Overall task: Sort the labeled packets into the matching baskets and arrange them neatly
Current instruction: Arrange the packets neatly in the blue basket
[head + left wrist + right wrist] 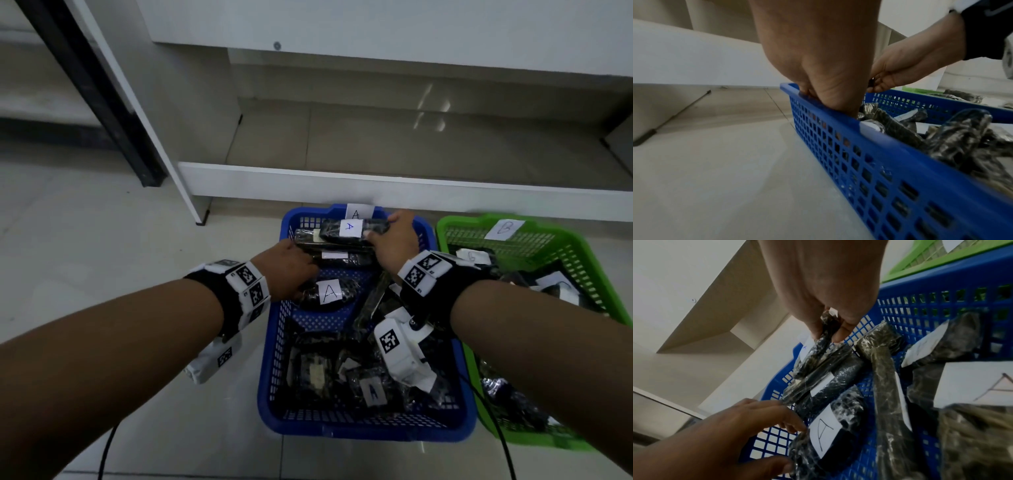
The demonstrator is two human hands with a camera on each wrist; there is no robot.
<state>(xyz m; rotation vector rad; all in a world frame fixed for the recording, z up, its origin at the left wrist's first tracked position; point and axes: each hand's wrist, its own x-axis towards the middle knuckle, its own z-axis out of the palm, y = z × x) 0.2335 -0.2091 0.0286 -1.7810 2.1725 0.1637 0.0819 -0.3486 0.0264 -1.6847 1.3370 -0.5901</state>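
The blue basket (274,356) with an A tag (358,211) on its far rim holds several black plastic-wrapped packets with white A labels. My right hand (383,231) pinches the right end of the top A packet (346,228) at the basket's far end; the right wrist view shows thumb and fingers of that hand (827,331) clamped on this packet (816,352). My left hand (301,263) reaches in over the left wall, its relaxed fingers (793,423) touching the left ends of the stacked packets. Another A packet (329,293) lies just below it.
The green basket (479,222) with a B tag (503,229) stands against the blue one's right side and holds B packets (476,256). A white shelf base (342,178) runs behind both baskets. Tiled floor lies to the left, with a black cable (106,455) near me.
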